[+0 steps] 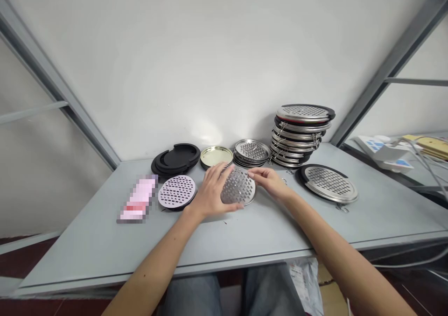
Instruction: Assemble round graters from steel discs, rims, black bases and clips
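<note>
Soft, fairly even light fills the room, leaving a pale glare patch on the wall (210, 73) and a faint shadow beside the tall stack (301, 136). The floor (31, 259) is dim. Blur softens the disc (238, 190) and the left hand (213, 190). Coarse pixels mask a pink oblong (138, 201); toward the edges, wide-angle distortion stretches the metal frame (49, 71).

The location appears to be a small workshop. Indicators: a grey workbench (105, 246) with a metal frame (384, 76), black covers (179, 157) and perforated discs (252, 150) in separate piles, plus one tall stack (301, 130).
</note>
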Available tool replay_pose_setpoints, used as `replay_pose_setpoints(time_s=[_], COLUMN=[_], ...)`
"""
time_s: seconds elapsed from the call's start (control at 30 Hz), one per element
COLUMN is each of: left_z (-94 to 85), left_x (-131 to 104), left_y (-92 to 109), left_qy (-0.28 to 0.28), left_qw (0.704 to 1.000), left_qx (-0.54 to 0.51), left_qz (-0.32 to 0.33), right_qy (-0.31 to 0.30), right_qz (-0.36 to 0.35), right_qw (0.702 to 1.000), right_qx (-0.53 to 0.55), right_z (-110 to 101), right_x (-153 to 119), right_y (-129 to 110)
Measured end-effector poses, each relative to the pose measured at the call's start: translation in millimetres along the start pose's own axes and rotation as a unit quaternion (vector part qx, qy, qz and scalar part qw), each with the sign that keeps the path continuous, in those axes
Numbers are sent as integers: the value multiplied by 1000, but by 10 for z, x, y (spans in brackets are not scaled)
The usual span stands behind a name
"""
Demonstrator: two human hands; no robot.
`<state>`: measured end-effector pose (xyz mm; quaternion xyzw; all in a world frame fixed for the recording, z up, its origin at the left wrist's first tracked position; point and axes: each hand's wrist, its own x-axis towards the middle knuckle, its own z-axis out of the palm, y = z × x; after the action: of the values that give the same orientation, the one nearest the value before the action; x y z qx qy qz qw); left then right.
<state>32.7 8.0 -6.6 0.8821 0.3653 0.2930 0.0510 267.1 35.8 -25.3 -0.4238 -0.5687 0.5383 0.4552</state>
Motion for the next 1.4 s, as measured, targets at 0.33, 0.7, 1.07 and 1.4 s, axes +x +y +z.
replay_pose_setpoints(time_s=[0.33,0.7,1.07,1.4], left_z=[144,148,183,163], left_x=[-53,-51,-88,-86], left_y=[-170,-273,-259,-181], left_qy=[2,20,-57,-92], left_qw=[994,993,989,986], left_qx=[-27,20,82,53], left_qz=[-108,-115,-107,-126], right_qy=[82,190,269,238], right_qz=[71,27,-16,-24], right_qw=[988,970,956,971], right_qx=[111,149,114,18], right_z=[-107,-188,-211,-188], right_x=[53,110,139,122], right_y=[47,103,120,148])
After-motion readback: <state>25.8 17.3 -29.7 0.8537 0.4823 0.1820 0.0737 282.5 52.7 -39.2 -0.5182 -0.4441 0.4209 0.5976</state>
